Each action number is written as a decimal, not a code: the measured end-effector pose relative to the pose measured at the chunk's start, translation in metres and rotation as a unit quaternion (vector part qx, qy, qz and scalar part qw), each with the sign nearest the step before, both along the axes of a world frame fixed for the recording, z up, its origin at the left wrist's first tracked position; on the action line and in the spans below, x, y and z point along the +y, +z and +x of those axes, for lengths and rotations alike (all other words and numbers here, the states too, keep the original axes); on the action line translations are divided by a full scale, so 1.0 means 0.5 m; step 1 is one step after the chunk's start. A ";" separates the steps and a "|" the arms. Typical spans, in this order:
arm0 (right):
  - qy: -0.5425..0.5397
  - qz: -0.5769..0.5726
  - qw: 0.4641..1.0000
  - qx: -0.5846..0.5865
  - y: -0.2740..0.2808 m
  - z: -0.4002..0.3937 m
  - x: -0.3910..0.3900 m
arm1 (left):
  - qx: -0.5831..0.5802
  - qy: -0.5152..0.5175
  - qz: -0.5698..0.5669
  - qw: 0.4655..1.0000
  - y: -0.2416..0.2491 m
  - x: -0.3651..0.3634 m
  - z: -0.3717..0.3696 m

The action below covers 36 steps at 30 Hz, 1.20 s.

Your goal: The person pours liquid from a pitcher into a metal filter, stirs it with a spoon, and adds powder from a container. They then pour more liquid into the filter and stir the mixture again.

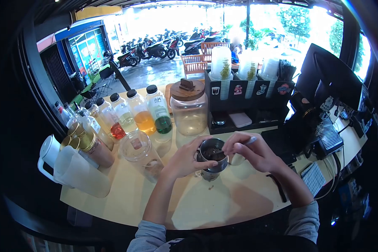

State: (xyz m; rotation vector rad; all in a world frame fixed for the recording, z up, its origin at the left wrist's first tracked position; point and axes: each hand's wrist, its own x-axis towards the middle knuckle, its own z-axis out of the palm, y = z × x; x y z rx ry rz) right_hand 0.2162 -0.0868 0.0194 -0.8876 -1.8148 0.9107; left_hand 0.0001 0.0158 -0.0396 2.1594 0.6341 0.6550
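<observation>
My left hand (188, 158) wraps round a metal cup (216, 166) with dark brown contents (214, 153). The cup stands upright above a glass mug (210, 174) on the counter; my hand partly hides how the two meet. In my right hand (254, 153) is a slim, pale-handled spoon (252, 140), pinched at the cup's rim; its lower end is hidden. Left of the cup stands a clear jar (136, 147) with some brown contents. A bigger glass jar (190, 111) with a wooden lid is just beyond my hands.
Bottles of coloured liquid (145, 122) and pitchers (77, 172) line the left of the counter (222, 210). A black organiser (250, 94) bears stacked plastic cups (221, 63). On the right are a dark machine (302, 122), a monitor (332, 75) and a checked cloth (313, 179).
</observation>
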 end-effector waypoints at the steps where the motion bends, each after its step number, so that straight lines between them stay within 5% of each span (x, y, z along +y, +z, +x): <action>1: -0.018 -0.010 1.000 0.008 0.000 -0.007 0.003 | -0.001 -0.001 0.000 1.000 -0.002 0.001 0.002; 3: -0.046 0.015 0.999 -0.019 0.004 -0.016 0.013 | -0.028 0.026 0.188 0.981 -0.003 0.001 0.007; 7: -0.082 0.063 0.985 -0.140 0.038 -0.041 0.027 | -0.087 0.081 0.241 0.963 0.031 -0.043 0.019; 16: -0.141 0.132 0.976 -0.098 0.029 -0.004 0.022 | -0.109 0.141 0.307 0.935 0.048 -0.065 0.042; 19: -0.230 0.145 0.947 -0.170 -0.077 0.102 0.038 | -0.146 0.147 0.267 0.941 0.048 -0.066 0.043; 21: -0.326 0.046 0.926 -0.186 -0.169 0.159 0.029 | -0.178 0.152 0.276 0.932 0.051 -0.066 0.040; 25: -0.319 -0.060 0.916 -0.235 -0.286 0.216 0.009 | -0.203 0.169 0.309 0.914 0.052 -0.059 0.032; 31: -0.288 -0.095 0.950 -0.067 -0.340 0.193 -0.007 | -0.227 0.197 0.330 0.895 0.047 -0.045 0.026; 33: -0.212 -0.101 0.955 0.179 -0.340 0.182 0.000 | -0.228 0.206 0.331 0.893 0.053 -0.046 0.023; 36: -0.222 -0.070 0.961 0.148 -0.322 0.204 0.016 | -0.233 0.221 0.329 0.888 0.063 -0.048 0.018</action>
